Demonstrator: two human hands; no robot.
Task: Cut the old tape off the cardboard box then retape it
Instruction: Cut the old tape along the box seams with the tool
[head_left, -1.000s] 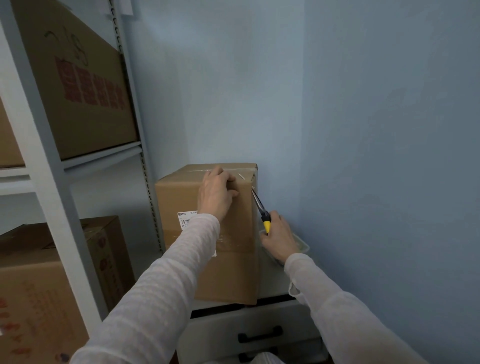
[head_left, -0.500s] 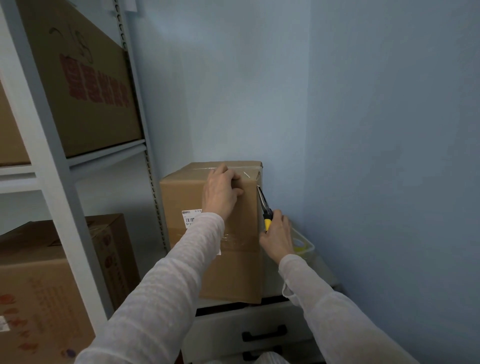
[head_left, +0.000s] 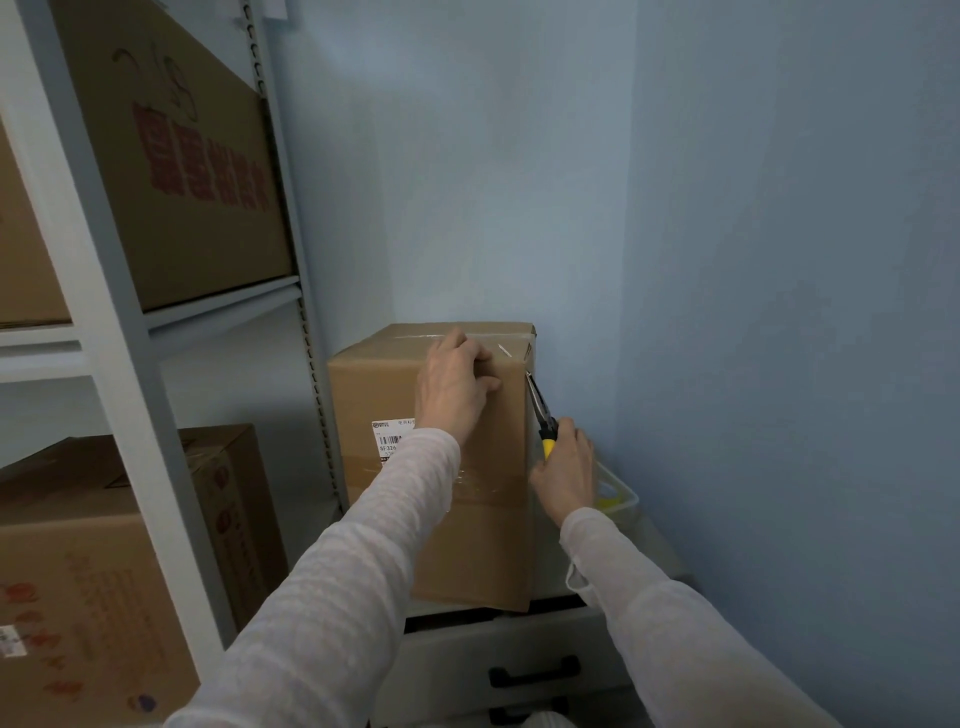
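A brown cardboard box (head_left: 374, 395) stands upright on a white drawer unit in the room's corner. Clear old tape (head_left: 483, 486) crosses its front, and more runs along the top seam. My left hand (head_left: 454, 387) presses flat on the box's upper front near the top edge, holding nothing. My right hand (head_left: 563, 475) is closed on a yellow-handled cutting tool (head_left: 540, 415). Its dark tip touches the box's right front corner, just below the top.
The white drawer unit (head_left: 519, 654) has black handles. A clear plastic container (head_left: 618, 496) sits behind my right hand. At the left, a metal shelf rack (head_left: 119, 332) holds large cardboard boxes (head_left: 192, 156). Blue walls close in behind and to the right.
The view has shifted slightly right. Both hands stay in nearly the same place on the box, and the tool tip remains at the box's right corner.
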